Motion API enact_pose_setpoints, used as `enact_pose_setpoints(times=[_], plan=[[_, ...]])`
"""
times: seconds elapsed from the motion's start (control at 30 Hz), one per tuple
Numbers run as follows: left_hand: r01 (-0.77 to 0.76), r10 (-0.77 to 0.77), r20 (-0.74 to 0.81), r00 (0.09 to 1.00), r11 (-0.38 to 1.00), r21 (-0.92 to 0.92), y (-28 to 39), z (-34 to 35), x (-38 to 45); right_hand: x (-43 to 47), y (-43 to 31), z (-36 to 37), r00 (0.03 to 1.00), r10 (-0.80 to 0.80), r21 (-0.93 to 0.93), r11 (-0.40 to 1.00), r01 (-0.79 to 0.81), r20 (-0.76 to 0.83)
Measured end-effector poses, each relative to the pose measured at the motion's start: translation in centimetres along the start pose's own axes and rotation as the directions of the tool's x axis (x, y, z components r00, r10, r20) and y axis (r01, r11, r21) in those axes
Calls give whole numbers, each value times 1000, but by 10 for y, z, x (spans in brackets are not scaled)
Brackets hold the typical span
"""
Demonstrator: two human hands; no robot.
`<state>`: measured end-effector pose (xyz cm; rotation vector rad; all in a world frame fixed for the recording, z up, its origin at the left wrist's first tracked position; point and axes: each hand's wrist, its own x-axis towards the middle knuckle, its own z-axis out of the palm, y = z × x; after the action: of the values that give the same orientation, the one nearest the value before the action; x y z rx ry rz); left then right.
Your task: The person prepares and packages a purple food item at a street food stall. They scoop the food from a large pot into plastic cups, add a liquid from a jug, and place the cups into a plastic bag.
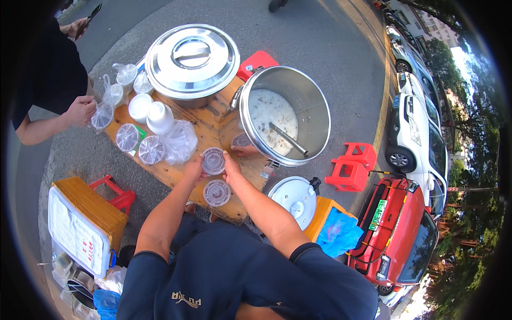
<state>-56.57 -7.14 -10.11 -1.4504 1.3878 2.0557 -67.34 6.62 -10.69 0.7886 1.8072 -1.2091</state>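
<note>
Between my left hand (195, 170) and my right hand (231, 168) is a round plastic cup with a clear lid (213, 161), gripped at both sides. Just below it on the wooden table (184, 175) stands a second lidded cup (217, 193). Beyond my right hand, another person's hand (246, 151) touches a further lidded cup (241, 140) beside the big steel pot. That open pot (316, 116) holds whitish liquid with dark bits and a metal ladle handle (289, 139). Stacked white foam bowls (160, 118) and a clear plastic bag (180, 142) lie to the left.
A steel-lidded pot (193, 60) stands at the far side. At left, a person's hand (81, 111) holds a bagged cup (102, 115); more bagged cups (151, 150) line the edge. Red stools (347, 175), a round metal lid (293, 202) and a blue bag (338, 232) are at right.
</note>
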Motion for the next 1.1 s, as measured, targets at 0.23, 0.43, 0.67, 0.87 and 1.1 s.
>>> enact_pose_setpoints(times=[0.23,0.43,0.67,0.87,1.1], plan=[[69,-63,118,991,996,-51,-5,-4,0,1,1,-30,975,47,22,998,-53,217],[-44,69,167,983,988,-151,-31,-8,1,3,18,-34,970,27,-57,998,-13,241],[-33,70,150,986,971,-236,-39,-7,-6,-18,30,-32,937,-186,-44,977,208,297],[-157,164,39,986,976,-153,-43,9,-15,-9,43,-39,893,-322,-85,927,364,313],[-411,577,191,794,742,-530,64,21,-142,-40,39,-72,843,-521,-234,810,538,135]])
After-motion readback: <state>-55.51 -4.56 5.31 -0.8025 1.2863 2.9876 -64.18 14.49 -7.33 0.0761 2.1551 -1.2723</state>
